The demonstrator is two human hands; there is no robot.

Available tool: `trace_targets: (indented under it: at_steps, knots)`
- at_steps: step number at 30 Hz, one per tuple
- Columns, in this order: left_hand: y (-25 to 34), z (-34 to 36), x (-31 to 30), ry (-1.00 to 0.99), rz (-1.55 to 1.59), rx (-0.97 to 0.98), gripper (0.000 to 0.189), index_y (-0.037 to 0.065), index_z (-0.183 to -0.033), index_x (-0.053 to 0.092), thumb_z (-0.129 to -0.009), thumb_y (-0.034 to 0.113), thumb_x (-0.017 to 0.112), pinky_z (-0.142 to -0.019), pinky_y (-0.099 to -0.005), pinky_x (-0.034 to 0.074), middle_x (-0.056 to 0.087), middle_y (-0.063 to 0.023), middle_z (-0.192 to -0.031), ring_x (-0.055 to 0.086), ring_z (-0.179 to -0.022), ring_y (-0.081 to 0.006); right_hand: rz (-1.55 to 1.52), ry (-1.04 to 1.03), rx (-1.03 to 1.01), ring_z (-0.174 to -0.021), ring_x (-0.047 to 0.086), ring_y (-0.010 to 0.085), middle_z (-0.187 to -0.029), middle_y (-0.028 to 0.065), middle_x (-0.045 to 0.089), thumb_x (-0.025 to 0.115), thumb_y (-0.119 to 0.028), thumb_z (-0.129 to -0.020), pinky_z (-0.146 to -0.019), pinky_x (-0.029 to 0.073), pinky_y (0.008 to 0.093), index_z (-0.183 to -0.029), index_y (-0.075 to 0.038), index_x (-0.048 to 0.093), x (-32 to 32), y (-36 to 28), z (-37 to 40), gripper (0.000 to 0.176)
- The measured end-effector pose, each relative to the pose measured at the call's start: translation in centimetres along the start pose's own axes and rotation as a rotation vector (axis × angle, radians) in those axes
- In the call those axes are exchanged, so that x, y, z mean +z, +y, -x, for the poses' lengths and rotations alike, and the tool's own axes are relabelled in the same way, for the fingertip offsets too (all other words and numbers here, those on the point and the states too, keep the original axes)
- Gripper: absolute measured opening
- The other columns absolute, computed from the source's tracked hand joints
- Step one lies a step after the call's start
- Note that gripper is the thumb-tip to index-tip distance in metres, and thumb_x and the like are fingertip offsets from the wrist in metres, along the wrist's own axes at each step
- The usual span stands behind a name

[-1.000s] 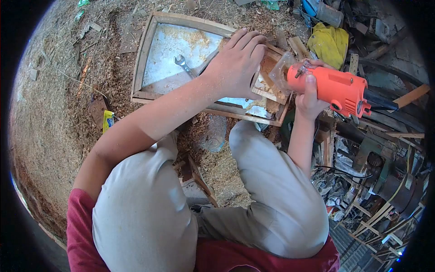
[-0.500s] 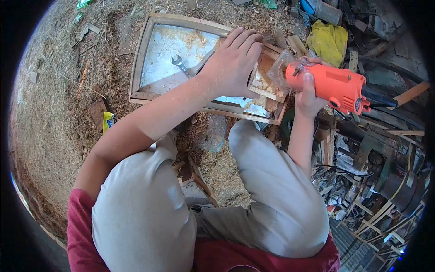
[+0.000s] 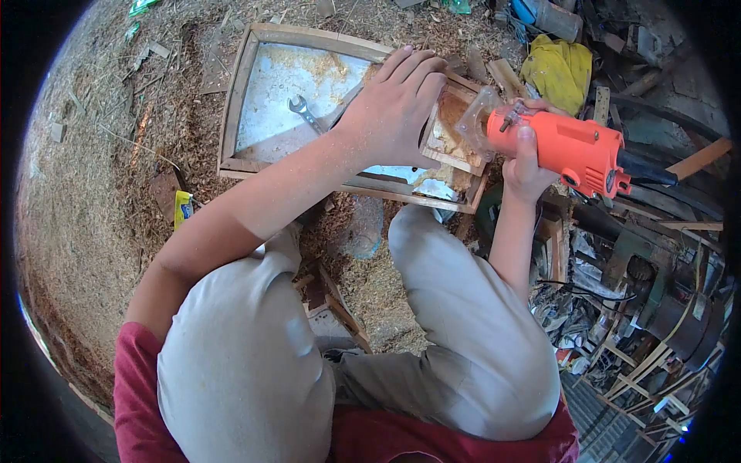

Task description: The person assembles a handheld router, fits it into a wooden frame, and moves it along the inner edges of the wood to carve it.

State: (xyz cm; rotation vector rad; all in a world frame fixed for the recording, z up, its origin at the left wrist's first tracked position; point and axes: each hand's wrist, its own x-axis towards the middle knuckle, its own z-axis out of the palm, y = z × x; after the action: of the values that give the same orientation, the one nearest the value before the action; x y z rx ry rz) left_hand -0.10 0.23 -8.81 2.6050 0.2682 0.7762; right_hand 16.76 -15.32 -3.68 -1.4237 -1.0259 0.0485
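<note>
My right hand (image 3: 529,154) grips an orange trim router (image 3: 556,147) by its body, with the thumb along the near side. The router lies sideways, and its clear base plate (image 3: 477,119) is up against the right end of a small wooden piece (image 3: 451,143). Over that piece spreads my left hand (image 3: 397,108), its fingers across the far side and its thumb hidden underneath, holding it down. Beneath both is a wood-framed panel (image 3: 309,32) with a worn white surface. An open-end wrench (image 3: 302,110) lies on the panel, left of my left hand.
Sawdust and shavings cover the ground (image 3: 100,201). A yellow cloth (image 3: 557,73) lies beyond the router. The router's black cord (image 3: 652,168) runs right towards piled scrap and machine parts (image 3: 656,270). A small wooden box (image 3: 332,309) sits between my legs.
The framed panel and wrench have shifted very slightly left. Both hands and the router stay almost where they were.
</note>
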Motion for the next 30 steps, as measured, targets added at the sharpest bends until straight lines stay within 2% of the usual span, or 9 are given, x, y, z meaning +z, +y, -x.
trace_targets:
  at_steps: [13, 20, 30]
  knots:
    - [0.0, 0.0, -0.1, -0.003, -0.001, 0.002, 0.105, -0.006, -0.134, 0.049, -0.063, 0.063, 0.085, -0.128, -0.0534, 0.024, 0.050, -0.0226, -0.145, 0.040, -0.145, -0.0387, 0.030, 0.002, 0.011, -0.100, 0.067, 0.0333, -0.116, 0.0204, 0.062, 0.070, -0.008, -0.081, -0.097, 0.056, 0.0503, -0.136, -0.007, 0.038, -0.7, 0.4, 0.4, 0.064]
    - [0.0, -0.1, -0.1, 0.003, 0.016, 0.001, 0.100, -0.004, -0.130, 0.050, -0.063, 0.060, 0.086, -0.127, -0.0534, 0.025, 0.049, -0.0215, -0.146, 0.040, -0.145, -0.0385, 0.042, -0.015, -0.023, -0.101, 0.067, 0.0340, -0.116, 0.0215, 0.062, 0.069, -0.007, -0.082, -0.096, 0.056, 0.0510, -0.143, -0.009, 0.032, -0.7, 0.4, 0.4, 0.071]
    - [0.0, 0.0, -0.1, -0.008, -0.015, 0.000, 0.104, -0.005, -0.133, 0.049, -0.062, 0.060, 0.086, -0.128, -0.0537, 0.024, 0.050, -0.0234, -0.144, 0.040, -0.146, -0.0389, 0.030, -0.017, -0.016, -0.101, 0.066, 0.0346, -0.117, 0.0217, 0.061, 0.067, -0.005, -0.083, -0.097, 0.056, 0.0521, -0.147, -0.012, 0.026, -1.0, 0.5, 0.6, 0.077]
